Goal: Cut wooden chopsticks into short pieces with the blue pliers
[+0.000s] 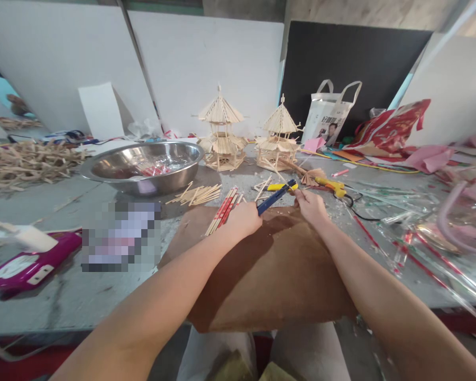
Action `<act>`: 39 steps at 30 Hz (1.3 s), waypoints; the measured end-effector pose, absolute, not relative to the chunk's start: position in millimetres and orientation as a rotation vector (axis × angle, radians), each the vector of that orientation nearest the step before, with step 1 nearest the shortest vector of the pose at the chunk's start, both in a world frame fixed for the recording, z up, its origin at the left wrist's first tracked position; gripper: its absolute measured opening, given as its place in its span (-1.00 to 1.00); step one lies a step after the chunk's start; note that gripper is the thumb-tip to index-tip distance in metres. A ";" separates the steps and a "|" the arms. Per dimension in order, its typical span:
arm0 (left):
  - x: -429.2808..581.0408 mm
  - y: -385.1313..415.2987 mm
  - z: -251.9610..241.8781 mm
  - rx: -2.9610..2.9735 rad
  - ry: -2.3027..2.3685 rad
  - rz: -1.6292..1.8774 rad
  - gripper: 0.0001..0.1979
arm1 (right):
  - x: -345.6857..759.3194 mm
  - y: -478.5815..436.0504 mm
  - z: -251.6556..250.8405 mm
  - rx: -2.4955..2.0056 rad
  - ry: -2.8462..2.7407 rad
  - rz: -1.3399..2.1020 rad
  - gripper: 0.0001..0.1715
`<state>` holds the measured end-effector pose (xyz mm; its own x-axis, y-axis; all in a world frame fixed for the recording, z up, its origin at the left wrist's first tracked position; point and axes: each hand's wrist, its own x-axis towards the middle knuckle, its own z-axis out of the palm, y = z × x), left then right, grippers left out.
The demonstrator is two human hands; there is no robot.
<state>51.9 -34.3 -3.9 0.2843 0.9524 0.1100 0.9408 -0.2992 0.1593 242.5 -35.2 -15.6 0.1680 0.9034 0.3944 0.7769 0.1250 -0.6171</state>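
My left hand [244, 218] is closed around a long dark blue hand tool [275, 198], which points up and to the right over the brown board [277, 259]. Whether it is a cutter or pliers I cannot tell. At the tool's far end, the fingers of my right hand [312, 206] are pinched together; what they hold is too small to make out. Red-and-natural sticks [224, 209] lie beside my left hand. Behind them is a pile of plain wooden sticks [200, 194]. A yellow-handled tool [275, 187] lies just beyond the blue one.
Two stick-built pagodas [222, 145] [280, 143] stand at the back. To the left are a steel basin [162, 182], a blurred-out flat object [121, 238] and a purple device [35, 267]. A yellow glue gun [333, 186] and clear plastic strips [440, 264] lie right.
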 end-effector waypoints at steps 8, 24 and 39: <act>50.3 -37.9 0.7 2.462 1.773 0.264 -0.73 | 243.1 -33.2 -14.6 -1.654 -1.639 0.301 -0.67; 51.3 -35.9 2.6 2.471 1.791 0.232 -0.64 | 239.0 -32.6 -18.7 -1.700 -1.636 0.240 -0.68; 52.0 -31.0 -1.8 2.466 1.843 0.144 -0.66 | 238.5 -29.3 -24.0 -1.741 -1.686 0.273 -0.67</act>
